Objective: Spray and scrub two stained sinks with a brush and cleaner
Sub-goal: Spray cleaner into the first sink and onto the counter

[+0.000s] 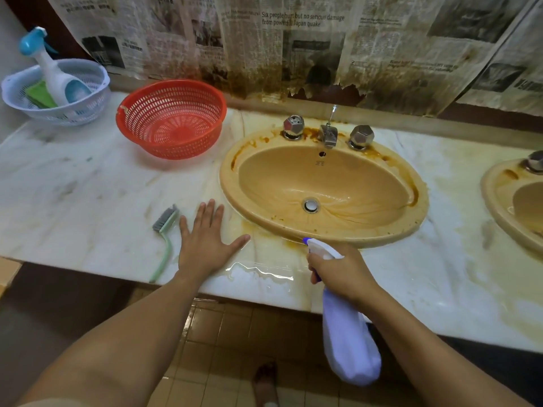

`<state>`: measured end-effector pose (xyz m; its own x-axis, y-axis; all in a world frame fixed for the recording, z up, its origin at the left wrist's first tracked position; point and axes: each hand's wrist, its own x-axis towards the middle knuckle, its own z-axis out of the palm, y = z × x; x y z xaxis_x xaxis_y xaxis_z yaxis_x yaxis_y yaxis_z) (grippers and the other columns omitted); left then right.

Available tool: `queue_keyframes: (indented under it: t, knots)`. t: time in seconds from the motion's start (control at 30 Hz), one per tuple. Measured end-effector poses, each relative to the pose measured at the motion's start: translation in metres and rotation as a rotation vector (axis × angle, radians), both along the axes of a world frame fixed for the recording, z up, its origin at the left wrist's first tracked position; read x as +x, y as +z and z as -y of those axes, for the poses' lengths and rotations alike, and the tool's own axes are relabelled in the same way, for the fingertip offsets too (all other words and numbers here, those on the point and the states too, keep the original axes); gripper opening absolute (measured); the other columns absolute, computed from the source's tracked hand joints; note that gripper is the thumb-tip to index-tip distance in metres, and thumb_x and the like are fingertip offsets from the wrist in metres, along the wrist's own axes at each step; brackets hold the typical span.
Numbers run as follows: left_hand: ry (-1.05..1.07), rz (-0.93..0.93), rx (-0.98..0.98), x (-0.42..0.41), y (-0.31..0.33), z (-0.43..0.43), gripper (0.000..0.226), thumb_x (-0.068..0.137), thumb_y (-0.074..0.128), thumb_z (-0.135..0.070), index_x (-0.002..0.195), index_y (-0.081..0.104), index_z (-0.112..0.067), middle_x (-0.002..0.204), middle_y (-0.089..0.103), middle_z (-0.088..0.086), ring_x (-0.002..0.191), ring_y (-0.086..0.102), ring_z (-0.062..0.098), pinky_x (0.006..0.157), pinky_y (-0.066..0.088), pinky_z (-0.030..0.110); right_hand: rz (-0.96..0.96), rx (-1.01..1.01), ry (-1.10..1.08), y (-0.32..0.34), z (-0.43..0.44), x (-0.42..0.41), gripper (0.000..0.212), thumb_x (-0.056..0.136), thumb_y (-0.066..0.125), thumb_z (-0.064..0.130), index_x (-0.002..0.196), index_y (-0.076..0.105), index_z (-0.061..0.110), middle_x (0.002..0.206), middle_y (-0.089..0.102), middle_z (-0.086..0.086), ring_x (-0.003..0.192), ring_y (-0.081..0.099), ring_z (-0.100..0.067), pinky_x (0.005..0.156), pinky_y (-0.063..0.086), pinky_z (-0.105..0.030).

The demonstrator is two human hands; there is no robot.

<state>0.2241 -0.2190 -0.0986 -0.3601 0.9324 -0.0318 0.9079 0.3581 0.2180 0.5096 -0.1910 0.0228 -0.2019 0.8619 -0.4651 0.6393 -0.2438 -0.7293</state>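
Note:
A tan oval sink (379, 230) with brown stains along its rim sits in the marble counter (73, 186); wet streaks run toward its drain. The edge of a second stained sink (499, 201) shows at far right. My right hand (340, 271) grips the trigger head of a pale lilac spray bottle (349, 342), nozzle pointing at the near rim of the first sink. My left hand (205, 239) rests flat on the counter with fingers spread, left of the sink. A green-handled brush (164, 239) with grey bristles lies just left of that hand.
A red plastic basket (172, 118) stands behind my left hand. A white basket (58, 92) at back left holds a blue-topped spray bottle (55, 74) and a green cloth. Taps (327, 132) stand behind the sink. Stained newspaper covers the wall. A puddle (261, 271) lies near the counter's front edge.

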Motion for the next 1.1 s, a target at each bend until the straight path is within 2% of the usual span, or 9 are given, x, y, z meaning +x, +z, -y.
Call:
queue_keyframes:
  t: [0.2, 0.27, 0.37, 0.47, 0.63, 0.8, 0.93, 1.03, 1.1]
  knots:
    - [0.003, -0.001, 0.023, 0.001, -0.001, 0.001, 0.112, 0.080, 0.015, -0.096, 0.165, 0.016, -0.024, 0.173, 0.001, -0.005, 0.158, -0.008, 0.012, 0.125, -0.005, 0.058, -0.010, 0.007, -0.031, 0.001, 0.004, 0.043, 0.023, 0.089, 0.066, 0.030, 0.072, 0.076, 0.019, 0.076, 0.077, 0.005, 0.081, 0.071, -0.014, 0.082, 0.057, -0.040]
    - [0.003, 0.002, 0.029, 0.001, -0.002, 0.001, 0.111, 0.081, 0.016, -0.096, 0.164, 0.017, -0.023, 0.173, 0.002, -0.005, 0.158, -0.008, 0.011, 0.125, -0.005, 0.058, -0.098, -0.020, -0.086, -0.001, 0.001, 0.054, 0.013, 0.089, 0.071, 0.030, 0.083, 0.079, 0.022, 0.087, 0.078, 0.003, 0.089, 0.072, -0.018, 0.076, 0.062, -0.043]
    - [-0.001, 0.006, 0.025, 0.001, -0.002, 0.001, 0.109, 0.083, 0.018, -0.095, 0.165, 0.015, -0.024, 0.173, 0.000, -0.005, 0.158, -0.010, 0.010, 0.126, -0.007, 0.057, -0.182, -0.005, -0.105, -0.003, 0.000, 0.064, 0.007, 0.091, 0.072, 0.019, 0.090, 0.079, 0.020, 0.092, 0.078, 0.002, 0.093, 0.073, -0.017, 0.064, 0.063, -0.036]
    - [-0.005, -0.001, 0.031, 0.002, -0.001, 0.002, 0.107, 0.084, 0.018, -0.094, 0.164, 0.016, -0.023, 0.173, 0.002, -0.004, 0.158, -0.009, 0.011, 0.126, -0.006, 0.056, -0.170, -0.004, -0.116, -0.004, 0.002, 0.067, 0.006, 0.091, 0.075, 0.022, 0.091, 0.078, 0.017, 0.084, 0.077, -0.001, 0.084, 0.073, -0.015, 0.058, 0.060, -0.034]
    - [0.002, 0.004, 0.043, 0.002, -0.002, 0.002, 0.106, 0.084, 0.021, -0.093, 0.164, 0.019, -0.024, 0.173, 0.005, -0.004, 0.158, -0.006, 0.011, 0.126, -0.004, 0.057, -0.204, 0.004, -0.138, -0.004, 0.001, 0.074, 0.022, 0.092, 0.075, 0.027, 0.084, 0.076, 0.006, 0.073, 0.074, -0.009, 0.060, 0.066, -0.014, 0.052, 0.056, -0.031]
    - [0.002, 0.005, 0.051, 0.002, -0.003, 0.002, 0.105, 0.084, 0.023, -0.093, 0.163, 0.021, -0.024, 0.173, 0.006, -0.005, 0.158, -0.005, 0.011, 0.126, -0.004, 0.056, -0.185, 0.009, -0.140, -0.010, 0.000, 0.078, 0.028, 0.092, 0.075, 0.031, 0.080, 0.074, 0.005, 0.066, 0.070, -0.010, 0.055, 0.064, -0.022, 0.056, 0.058, -0.036]
    - [0.003, 0.002, 0.053, 0.003, -0.002, 0.002, 0.106, 0.083, 0.021, -0.093, 0.163, 0.021, -0.024, 0.173, 0.006, -0.004, 0.158, -0.005, 0.011, 0.126, -0.005, 0.055, -0.209, -0.003, -0.064, -0.004, -0.006, 0.074, 0.022, 0.092, 0.075, 0.031, 0.086, 0.074, 0.010, 0.073, 0.074, -0.008, 0.057, 0.067, -0.023, 0.059, 0.057, -0.032]
    - [0.003, 0.002, 0.053, 0.003, -0.002, 0.002, 0.105, 0.084, 0.022, -0.093, 0.163, 0.021, -0.024, 0.173, 0.006, -0.005, 0.158, -0.006, 0.011, 0.126, -0.006, 0.055, -0.256, -0.038, 0.014, 0.000, -0.016, 0.061, 0.017, 0.090, 0.077, 0.034, 0.097, 0.076, 0.018, 0.089, 0.077, -0.005, 0.074, 0.073, -0.031, 0.072, 0.063, -0.039]
    - [0.005, 0.004, 0.057, 0.002, -0.002, 0.002, 0.105, 0.084, 0.024, -0.093, 0.163, 0.022, -0.025, 0.173, 0.007, -0.005, 0.158, -0.005, 0.011, 0.126, -0.005, 0.055, -0.295, -0.037, 0.060, 0.000, -0.023, 0.049, 0.017, 0.088, 0.080, 0.032, 0.096, 0.078, 0.016, 0.096, 0.074, -0.012, 0.083, 0.073, -0.032, 0.074, 0.064, -0.044]
